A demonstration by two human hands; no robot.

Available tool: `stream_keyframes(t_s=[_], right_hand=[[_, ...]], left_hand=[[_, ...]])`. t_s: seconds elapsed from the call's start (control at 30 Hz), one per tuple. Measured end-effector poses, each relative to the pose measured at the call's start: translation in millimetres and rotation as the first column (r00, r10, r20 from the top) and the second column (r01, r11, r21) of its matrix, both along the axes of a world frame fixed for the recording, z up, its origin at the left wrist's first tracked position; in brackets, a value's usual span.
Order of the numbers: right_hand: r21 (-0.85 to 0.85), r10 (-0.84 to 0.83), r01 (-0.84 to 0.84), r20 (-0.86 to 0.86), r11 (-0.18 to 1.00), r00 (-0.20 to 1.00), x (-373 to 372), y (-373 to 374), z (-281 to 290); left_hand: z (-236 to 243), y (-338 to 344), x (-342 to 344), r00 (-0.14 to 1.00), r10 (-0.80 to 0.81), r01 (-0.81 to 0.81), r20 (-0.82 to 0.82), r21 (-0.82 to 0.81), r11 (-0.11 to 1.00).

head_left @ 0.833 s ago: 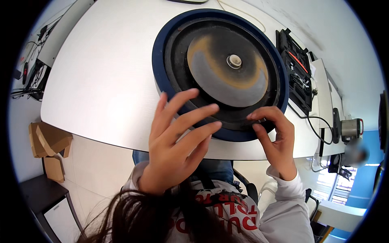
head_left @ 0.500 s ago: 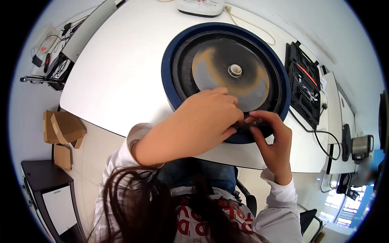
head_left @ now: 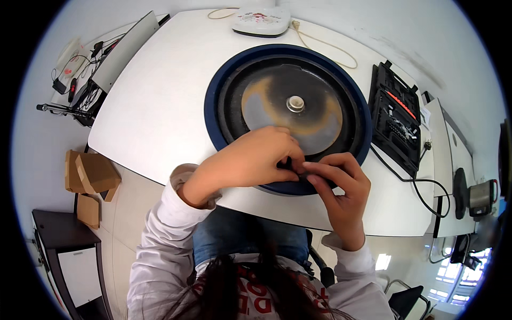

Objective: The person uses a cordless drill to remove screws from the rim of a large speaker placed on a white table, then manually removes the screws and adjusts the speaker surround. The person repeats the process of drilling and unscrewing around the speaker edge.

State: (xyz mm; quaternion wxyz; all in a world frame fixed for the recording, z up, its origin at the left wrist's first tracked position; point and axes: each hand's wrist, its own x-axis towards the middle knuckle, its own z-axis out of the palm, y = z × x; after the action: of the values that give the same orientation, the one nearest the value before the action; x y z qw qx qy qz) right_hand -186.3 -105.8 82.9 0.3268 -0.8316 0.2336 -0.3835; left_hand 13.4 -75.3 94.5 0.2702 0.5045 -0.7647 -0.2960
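A large round appliance base with a dark blue rim (head_left: 213, 114) lies on the white table in front of me. Inside its black well is a grey metal heating plate (head_left: 258, 109), stained brown, with a pale round knob (head_left: 295, 104) at its centre. Over the near edge, my left hand (head_left: 253, 157) is closed, thumb and fingers pinched. My right hand (head_left: 344, 189) meets it from the right, its thumb and forefinger also in a pinch. The fingertips of both hands nearly touch. Whatever small thing they hold there, if any, is too hidden to make out.
Right of the appliance lies an open black tool case (head_left: 397, 114) with sockets and bits, a black power cord (head_left: 421, 181) beside it. At the back stands a white flower-patterned appliance (head_left: 261, 21) with a pale cord. Cardboard boxes (head_left: 93, 173) and a dark cabinet (head_left: 66, 229) stand on the left.
The whole view has shifted a little, so the table and appliance sit lower and the appliance further left. Both hands remain together at the near rim, with the left fingers more curled.
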Motion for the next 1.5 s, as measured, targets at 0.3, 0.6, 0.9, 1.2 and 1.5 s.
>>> stream_keyframes(t_s=[0.3, 0.6, 0.9, 1.2, 1.5], right_hand=[[0.359, -0.064, 0.018, 0.118, 0.933, 0.991, 3, 3, 5], [0.420, -0.043, -0.050, 0.208, 0.906, 0.977, 5, 1, 13], [0.362, -0.067, -0.061, 0.333, 0.930, 0.940, 3, -18, 13], [0.512, -0.380, 0.108, 0.463, 0.852, 0.801, -39, -103, -7], [0.617, -0.506, 0.159, 0.441, 0.771, 0.741, -52, -133, -46]], left_hand=[[-2, -2, -1, 0.999, -0.014, 0.013, -0.049, -0.026, 1.000], [10, 8, -4, 0.989, 0.069, -0.075, -0.130, -0.041, 0.996], [12, 8, -5, 0.958, 0.284, -0.267, -0.047, -0.518, 0.812], [18, -35, 112, 0.549, 0.426, -0.597, -0.719, 0.020, 0.802], [-52, -114, 188, 0.352, 0.607, -0.799, -0.712, 0.109, 0.592]])
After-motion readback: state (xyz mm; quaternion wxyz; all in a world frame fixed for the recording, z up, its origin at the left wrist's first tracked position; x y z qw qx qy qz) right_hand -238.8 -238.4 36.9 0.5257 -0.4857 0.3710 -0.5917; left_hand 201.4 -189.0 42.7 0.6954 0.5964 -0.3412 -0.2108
